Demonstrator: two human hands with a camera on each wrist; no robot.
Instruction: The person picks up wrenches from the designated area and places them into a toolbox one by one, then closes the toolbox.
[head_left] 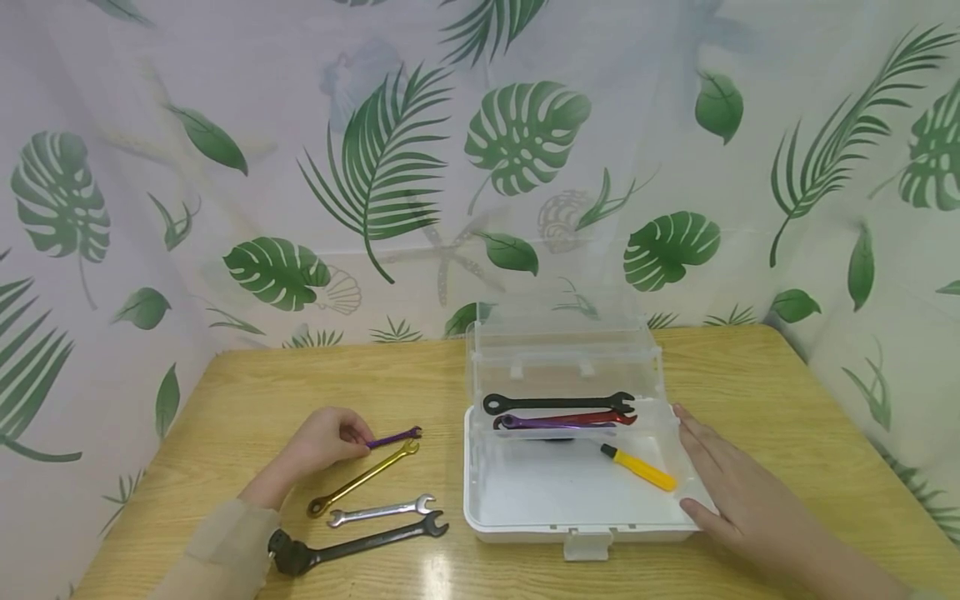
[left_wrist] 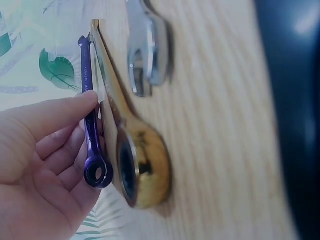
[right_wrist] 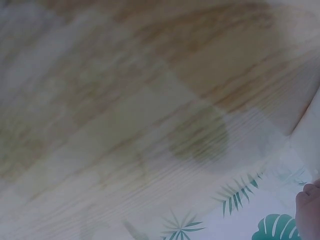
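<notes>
The left hand (head_left: 327, 442) pinches the purple wrench (head_left: 393, 438) between thumb and fingers, around its shaft; both ends stick out free. Whether it touches the table (head_left: 720, 358) I cannot tell. The gold wrench (head_left: 363, 480) lies just beside it, on the near side, their jaw ends close together. Nearer still lie the silver wrench (head_left: 382, 511) and black wrench (head_left: 378, 540), whose ring end merges with a dark shape at the wrist. Bare wood separates these four from the white box (head_left: 468, 492). The right hand (head_left: 738, 487), fingers extended and grasping nothing, rests along the box's right wall, thumb at the near corner. Inside lies a yellow-handled tool (head_left: 645, 469); more wrenches (head_left: 562, 404) overlap behind clear plastic, hard to count. The clear lid (head_left: 562, 317) stands raised toward the leafy curtain (head_left: 525, 142) at the table's far edge. The right wrist view is mostly blurred.
</notes>
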